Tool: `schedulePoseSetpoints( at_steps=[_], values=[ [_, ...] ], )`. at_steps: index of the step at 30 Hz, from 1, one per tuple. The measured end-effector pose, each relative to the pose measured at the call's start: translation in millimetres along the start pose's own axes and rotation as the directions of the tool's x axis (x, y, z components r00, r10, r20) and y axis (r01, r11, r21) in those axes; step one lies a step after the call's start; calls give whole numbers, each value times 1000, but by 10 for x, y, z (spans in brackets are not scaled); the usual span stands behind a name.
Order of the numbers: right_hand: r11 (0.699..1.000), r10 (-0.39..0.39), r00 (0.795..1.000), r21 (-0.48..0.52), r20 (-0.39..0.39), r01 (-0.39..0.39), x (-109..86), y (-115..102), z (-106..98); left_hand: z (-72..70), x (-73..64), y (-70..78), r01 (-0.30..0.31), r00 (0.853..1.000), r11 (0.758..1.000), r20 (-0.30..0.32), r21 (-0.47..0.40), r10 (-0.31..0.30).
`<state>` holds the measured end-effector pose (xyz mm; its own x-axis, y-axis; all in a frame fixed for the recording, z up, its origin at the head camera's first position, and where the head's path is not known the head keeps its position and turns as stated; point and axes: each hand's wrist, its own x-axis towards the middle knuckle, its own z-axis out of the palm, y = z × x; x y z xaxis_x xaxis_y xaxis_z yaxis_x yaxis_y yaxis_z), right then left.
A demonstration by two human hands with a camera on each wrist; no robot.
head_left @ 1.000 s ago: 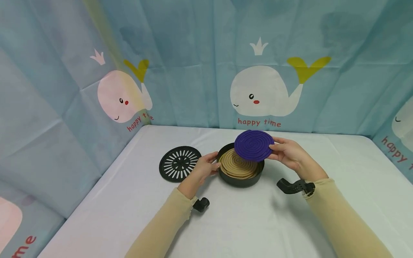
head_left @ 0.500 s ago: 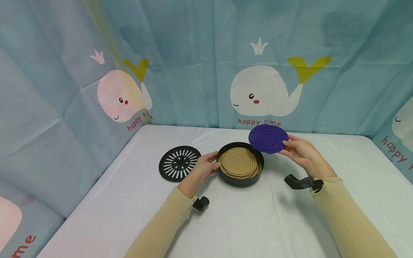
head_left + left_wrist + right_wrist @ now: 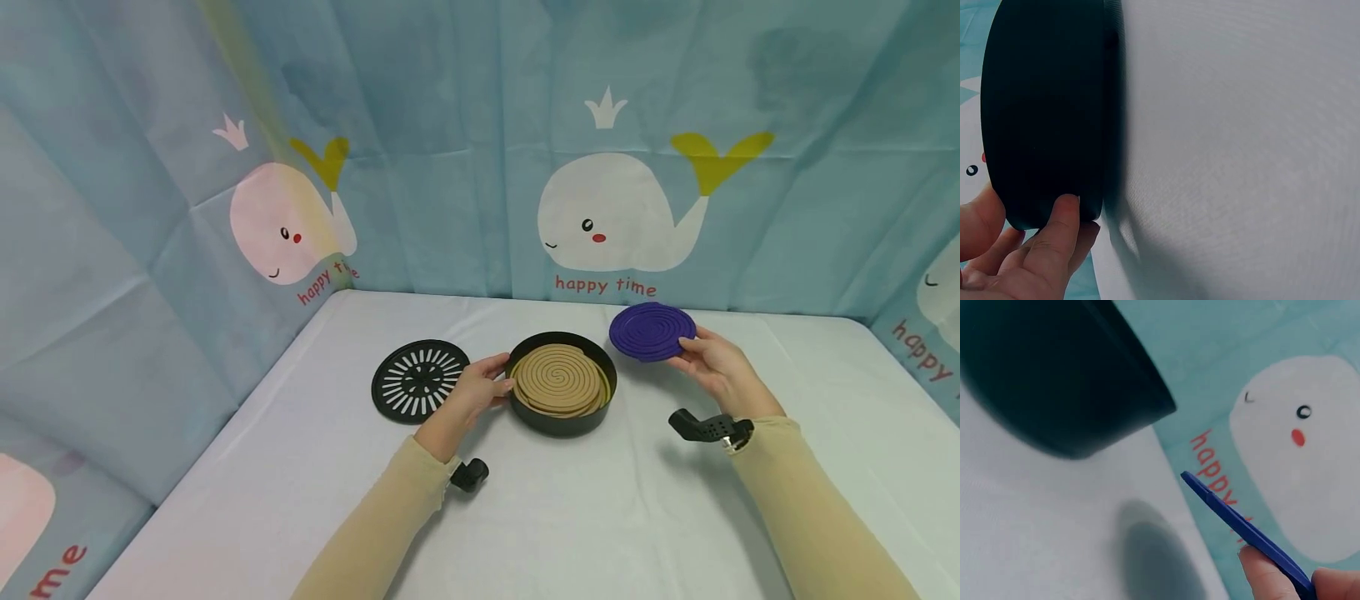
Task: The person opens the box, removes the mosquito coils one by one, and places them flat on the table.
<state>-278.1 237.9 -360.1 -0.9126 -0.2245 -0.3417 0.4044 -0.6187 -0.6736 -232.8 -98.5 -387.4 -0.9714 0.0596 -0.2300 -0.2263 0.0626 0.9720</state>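
Observation:
My right hand [image 3: 716, 364] pinches the edge of a purple round coaster [image 3: 651, 332] with a spiral-ridged face, holding it above the table to the right of a round black holder [image 3: 561, 423]. In the right wrist view the purple coaster [image 3: 1241, 526] shows edge-on between thumb and fingers. Inside the holder lie stacked tan spiral coasters [image 3: 557, 379], with a yellowish-green edge [image 3: 604, 392] showing beneath. My left hand [image 3: 474, 392] grips the left side of the holder, thumb and fingers against its outer wall [image 3: 1047, 112] in the left wrist view.
A black slotted disc [image 3: 408, 387] lies flat left of the holder, partly behind my left hand. White cloth covers the table [image 3: 540, 517]. A blue whale-print curtain [image 3: 450, 208] stands along the back and left side.
The purple coaster has moved from above the holder to its right, uncovering the tan coasters. My right hand moved with it; my left hand stays at the holder.

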Motion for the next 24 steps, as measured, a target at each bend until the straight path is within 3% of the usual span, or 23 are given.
schedulePoseSetpoints(
  at_steps=[6,16,24],
  values=[
    [1000,10,1000,7,9,-10,102,39,-132,-2,12,-15,2,1000,1000,0,4,-2],
    [995,90,993,52,-83,-86,181,63,-174,-3,11,-16,3,1000,1000,11,5,-3],
    [991,114,980,-55,-162,-125,143,24,-169,-5,8,-6,4,1000,1000,5,24,-4]
  ],
)
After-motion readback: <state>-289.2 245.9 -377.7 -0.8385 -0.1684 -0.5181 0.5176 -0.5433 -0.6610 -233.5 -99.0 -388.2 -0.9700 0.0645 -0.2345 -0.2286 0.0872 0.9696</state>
